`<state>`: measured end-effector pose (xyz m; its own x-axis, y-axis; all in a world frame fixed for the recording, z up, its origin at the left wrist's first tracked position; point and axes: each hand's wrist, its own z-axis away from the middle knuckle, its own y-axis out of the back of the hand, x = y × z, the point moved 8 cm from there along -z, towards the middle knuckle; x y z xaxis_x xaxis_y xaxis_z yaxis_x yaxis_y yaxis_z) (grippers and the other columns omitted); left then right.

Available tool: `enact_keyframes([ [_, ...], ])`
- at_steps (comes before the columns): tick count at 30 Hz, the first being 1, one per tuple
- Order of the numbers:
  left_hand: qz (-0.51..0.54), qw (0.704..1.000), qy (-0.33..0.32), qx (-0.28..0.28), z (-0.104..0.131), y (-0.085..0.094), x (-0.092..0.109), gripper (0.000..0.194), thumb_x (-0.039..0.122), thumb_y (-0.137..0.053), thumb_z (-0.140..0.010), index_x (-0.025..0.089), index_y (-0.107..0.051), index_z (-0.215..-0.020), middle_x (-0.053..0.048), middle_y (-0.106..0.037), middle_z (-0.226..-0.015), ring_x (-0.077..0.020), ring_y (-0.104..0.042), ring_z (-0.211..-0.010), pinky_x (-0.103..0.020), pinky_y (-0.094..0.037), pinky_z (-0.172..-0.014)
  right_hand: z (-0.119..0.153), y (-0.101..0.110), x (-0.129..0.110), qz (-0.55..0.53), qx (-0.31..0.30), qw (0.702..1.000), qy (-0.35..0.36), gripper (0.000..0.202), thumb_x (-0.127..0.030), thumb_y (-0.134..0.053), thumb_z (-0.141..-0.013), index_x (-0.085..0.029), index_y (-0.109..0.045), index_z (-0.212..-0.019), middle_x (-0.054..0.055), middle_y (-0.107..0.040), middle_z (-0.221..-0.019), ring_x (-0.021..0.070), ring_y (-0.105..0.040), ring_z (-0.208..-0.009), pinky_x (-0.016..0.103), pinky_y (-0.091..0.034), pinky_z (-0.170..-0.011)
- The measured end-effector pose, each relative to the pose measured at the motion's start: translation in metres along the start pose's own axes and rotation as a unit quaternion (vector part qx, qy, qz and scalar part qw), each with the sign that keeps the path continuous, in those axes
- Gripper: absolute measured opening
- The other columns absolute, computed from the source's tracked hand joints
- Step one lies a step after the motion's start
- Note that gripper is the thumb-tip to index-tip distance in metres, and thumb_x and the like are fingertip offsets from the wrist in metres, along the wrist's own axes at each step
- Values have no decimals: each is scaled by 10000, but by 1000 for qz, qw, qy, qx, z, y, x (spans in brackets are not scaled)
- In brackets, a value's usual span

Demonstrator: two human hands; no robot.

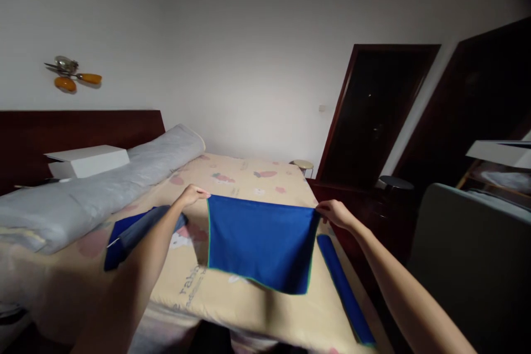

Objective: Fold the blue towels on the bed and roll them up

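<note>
A blue cloth [261, 243] with a thin green edge hangs stretched between my two hands, above the bed. My left hand [193, 195] pinches its upper left corner. At the upper right corner, my right hand [334, 213] is closed on the fabric. The cloth's lower edge droops free in a slight wave. A long, narrow folded blue cloth [345, 289] lies along the bed's right side, below my right hand. Left of the held cloth, partly behind my left forearm, are a dark blue folded cloth [118, 240] and a grey-blue one [143, 228].
The bed [249, 174] has a cream sheet with rabbit and carrot prints. A grey rolled bedding bundle [166, 149] and a white box [93, 160] lie by the headboard [83, 127]. Stools [302, 165] stand beyond the bed; a grey-green panel [464, 254] rises at right.
</note>
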<state>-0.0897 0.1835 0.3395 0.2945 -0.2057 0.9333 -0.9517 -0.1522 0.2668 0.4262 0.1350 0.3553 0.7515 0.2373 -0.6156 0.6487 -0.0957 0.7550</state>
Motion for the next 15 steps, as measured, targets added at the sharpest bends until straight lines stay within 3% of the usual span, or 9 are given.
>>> enact_keyframes([
  [2, -12, 1000, 13, -1, 4, -11, -21, 230, 331, -846, -426, 185, -721, -553, 13, -620, -439, -137, -513, -455, -258, -392, -493, -7, -18, 14, 4, 10, 1000, -16, 175, -352, -630, -744, -196, -650, -668, -30, -600, -457, 124, -554, -412, 241, -421, -528],
  [5, -19, 1000, 10, 7, -4, -22, -32, 318, 447, -809, -496, 160, -728, -606, 39, -548, -392, -113, -441, -384, -256, -360, -454, -23, -27, 27, 4, 48, 998, -28, 186, -356, -566, -794, -197, -639, -732, -39, -600, -472, 110, -529, -377, 230, -399, -491],
  [10, -22, 999, -23, 22, -21, -9, -32, 484, 555, -744, -568, 138, -759, -811, 15, -621, -515, -151, -560, -548, -260, -426, -565, -33, -19, 37, -12, 87, 996, -1, 295, -462, -459, -852, -207, -602, -816, -8, -637, -562, 130, -586, -478, 245, -439, -557],
  [12, -32, 999, -22, 20, -10, -2, -46, 490, 556, -732, -580, 144, -763, -843, 1, -655, -576, -169, -583, -630, -264, -438, -609, -21, -29, 46, -29, 66, 997, 14, 369, -542, -446, -849, -207, -601, -838, 11, -657, -612, 146, -607, -533, 261, -465, -595],
  [15, -59, 998, 9, -5, 33, -9, -90, 449, 549, -712, -581, 144, -762, -770, -10, -664, -598, -169, -558, -604, -275, -428, -580, 14, -72, 71, -61, 7, 998, 4, 424, -577, -421, -841, -200, -615, -840, 29, -674, -647, 169, -630, -580, 279, -486, -606],
])
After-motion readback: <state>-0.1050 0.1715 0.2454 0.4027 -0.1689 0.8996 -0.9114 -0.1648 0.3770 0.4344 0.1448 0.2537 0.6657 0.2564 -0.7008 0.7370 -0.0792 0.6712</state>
